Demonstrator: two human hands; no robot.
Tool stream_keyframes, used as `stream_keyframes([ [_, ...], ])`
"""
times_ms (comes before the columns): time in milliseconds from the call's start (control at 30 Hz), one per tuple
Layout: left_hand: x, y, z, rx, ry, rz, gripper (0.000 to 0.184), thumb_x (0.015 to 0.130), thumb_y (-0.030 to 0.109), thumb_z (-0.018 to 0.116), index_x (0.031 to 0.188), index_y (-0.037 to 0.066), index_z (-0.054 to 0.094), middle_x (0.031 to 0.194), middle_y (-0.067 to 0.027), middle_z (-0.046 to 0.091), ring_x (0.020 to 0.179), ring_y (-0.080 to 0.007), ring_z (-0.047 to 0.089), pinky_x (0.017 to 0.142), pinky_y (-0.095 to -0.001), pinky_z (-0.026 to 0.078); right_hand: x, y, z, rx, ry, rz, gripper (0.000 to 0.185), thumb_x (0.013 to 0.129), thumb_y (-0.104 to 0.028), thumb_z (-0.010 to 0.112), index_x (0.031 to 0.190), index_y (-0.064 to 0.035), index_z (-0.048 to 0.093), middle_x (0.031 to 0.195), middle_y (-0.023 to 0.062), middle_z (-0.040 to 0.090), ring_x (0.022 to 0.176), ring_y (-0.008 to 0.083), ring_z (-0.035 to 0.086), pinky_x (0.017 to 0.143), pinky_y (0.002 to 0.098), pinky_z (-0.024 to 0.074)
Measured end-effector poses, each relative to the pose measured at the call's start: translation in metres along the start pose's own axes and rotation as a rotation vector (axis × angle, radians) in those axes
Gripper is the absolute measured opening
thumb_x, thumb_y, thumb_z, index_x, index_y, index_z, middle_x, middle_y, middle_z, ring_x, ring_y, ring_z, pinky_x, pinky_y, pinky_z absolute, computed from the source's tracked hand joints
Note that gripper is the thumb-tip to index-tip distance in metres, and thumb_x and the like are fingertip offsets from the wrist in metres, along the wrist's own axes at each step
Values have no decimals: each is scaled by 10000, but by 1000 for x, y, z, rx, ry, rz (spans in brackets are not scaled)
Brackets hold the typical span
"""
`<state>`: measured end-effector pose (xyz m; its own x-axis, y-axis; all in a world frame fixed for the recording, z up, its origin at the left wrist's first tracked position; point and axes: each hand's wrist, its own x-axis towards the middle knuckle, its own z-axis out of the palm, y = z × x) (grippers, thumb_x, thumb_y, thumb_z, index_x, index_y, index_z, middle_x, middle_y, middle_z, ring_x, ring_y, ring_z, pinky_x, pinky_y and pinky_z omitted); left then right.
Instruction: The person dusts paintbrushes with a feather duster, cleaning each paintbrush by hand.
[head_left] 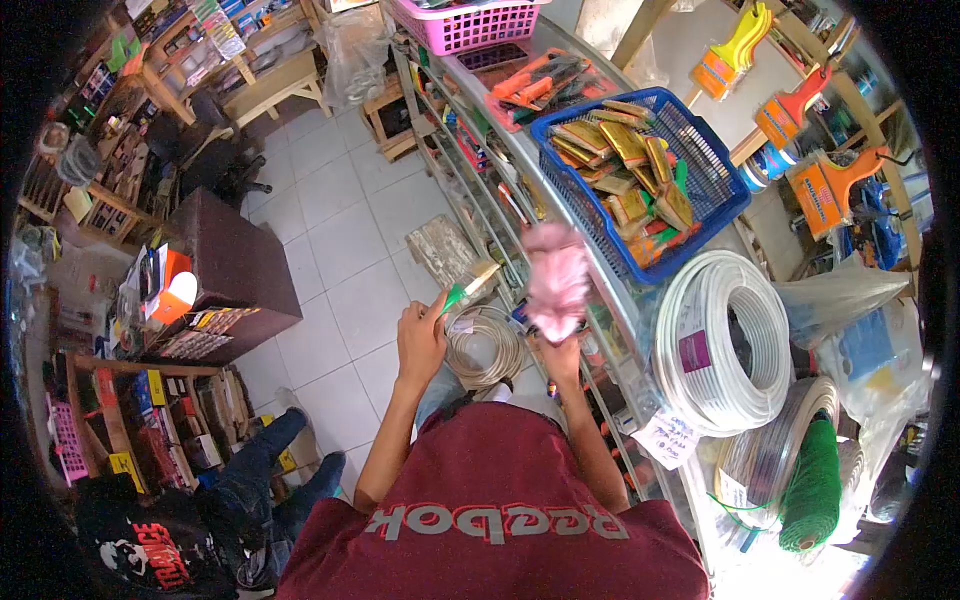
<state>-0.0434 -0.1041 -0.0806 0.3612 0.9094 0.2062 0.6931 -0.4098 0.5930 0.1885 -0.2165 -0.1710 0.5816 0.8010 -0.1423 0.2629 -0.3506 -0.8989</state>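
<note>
My left hand (pixel 422 342) grips a paintbrush (pixel 456 296) by its green handle, with the pale bristles pointing up and to the right. In my right hand (pixel 560 360) is a pink and white cloth (pixel 557 283), blurred by motion, which hides part of the fingers. Brush and cloth are apart. Just right of the cloth, a blue plastic basket (pixel 640 268) stands on the glass counter (pixel 545 180). Several paintbrushes (pixel 625 145), their heads in gold-coloured wrapping, lie heaped inside it.
Coils of white cable (pixel 722 340) and a roll of green cord (pixel 812 480) sit on the counter's near end. Orange-handled tools (pixel 540 80) and a pink basket (pixel 470 28) stand farther along. Another cable coil (pixel 483 345) lies below. A seated person's legs (pixel 270 460) are at left.
</note>
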Motion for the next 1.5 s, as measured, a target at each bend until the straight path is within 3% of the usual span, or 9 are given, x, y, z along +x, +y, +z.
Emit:
stream_keyframes([
  [133, 0, -5, 8, -20, -10, 28, 414, 845, 80, 604, 1249, 169, 591, 758, -120, 485, 746, -292, 476, 691, -407, 392, -3, -11, -7, -129, -127, -263, 277, 713, -140, 685, 929, 28, 643, 795, 243, 651, 797, 388, 654, 711, 447, 509],
  [267, -1, -1, 5, -34, -20, -22, 383, 851, 87, 599, 1229, 150, 602, 763, -126, 491, 752, -300, 483, 690, -409, 394, 4, 1, -2, -136, 196, -30, 270, 688, -144, 711, 888, 25, 647, 789, 238, 652, 788, 389, 655, 698, 440, 512],
  [400, 0, -2, 6, -21, -10, 26, 372, 861, 92, 588, 1230, 138, 598, 765, -132, 493, 751, -309, 492, 686, -418, 397, -2, 1, -5, -146, -100, -290, 240, 684, -149, 727, 834, 19, 646, 732, 207, 650, 720, 367, 659, 641, 414, 509],
  [633, 4, 1, 0, -59, -22, 1, 376, 871, 102, 579, 1245, 145, 587, 776, -139, 498, 746, -315, 496, 682, -424, 402, 0, 1, 5, -77, 197, -183, 256, 690, -138, 748, 904, -20, 673, 793, 200, 668, 759, 376, 657, 659, 422, 500],
  [800, 2, -7, 5, -59, -2, 35, 388, 876, 106, 575, 1260, 158, 577, 779, -142, 499, 746, -317, 500, 679, -429, 405, -8, -24, -7, -242, -90, -289, 277, 664, -74, 709, 909, 45, 658, 848, 234, 667, 814, 350, 667, 711, 421, 511],
  [933, 4, -6, 0, -49, -31, -6, 396, 876, 107, 576, 1268, 166, 573, 777, -147, 499, 749, -323, 505, 681, -437, 406, -2, -30, -8, -52, 131, 56, 241, 709, -107, 720, 893, 38, 665, 815, 202, 684, 778, 267, 690, 710, 406, 518],
  [1067, 3, -6, -2, -69, -54, -8, 391, 882, 110, 569, 1271, 155, 565, 777, -149, 499, 754, -325, 506, 686, -439, 409, -6, -10, 0, -75, -110, -267, 234, 730, -136, 714, 908, 11, 678, 785, 170, 687, 760, 257, 689, 703, 388, 517],
  [1300, 2, -10, -2, -109, -34, -35, 362, 879, 94, 560, 1240, 128, 573, 782, -152, 497, 756, -331, 504, 679, -441, 408, 1, -12, 10, -33, 150, -144, 199, 714, -109, 685, 862, 22, 663, 746, 189, 668, 701, 284, 685, 639, 399, 509],
  [1500, 0, -37, 17, -102, -52, 32, 361, 876, 85, 561, 1234, 128, 580, 778, -152, 490, 756, -332, 500, 676, -442, 403, -2, -10, 17, -143, 48, -208, 182, 717, -107, 678, 785, 59, 649, 723, 238, 649, 688, 334, 679, 630, 427, 504],
])
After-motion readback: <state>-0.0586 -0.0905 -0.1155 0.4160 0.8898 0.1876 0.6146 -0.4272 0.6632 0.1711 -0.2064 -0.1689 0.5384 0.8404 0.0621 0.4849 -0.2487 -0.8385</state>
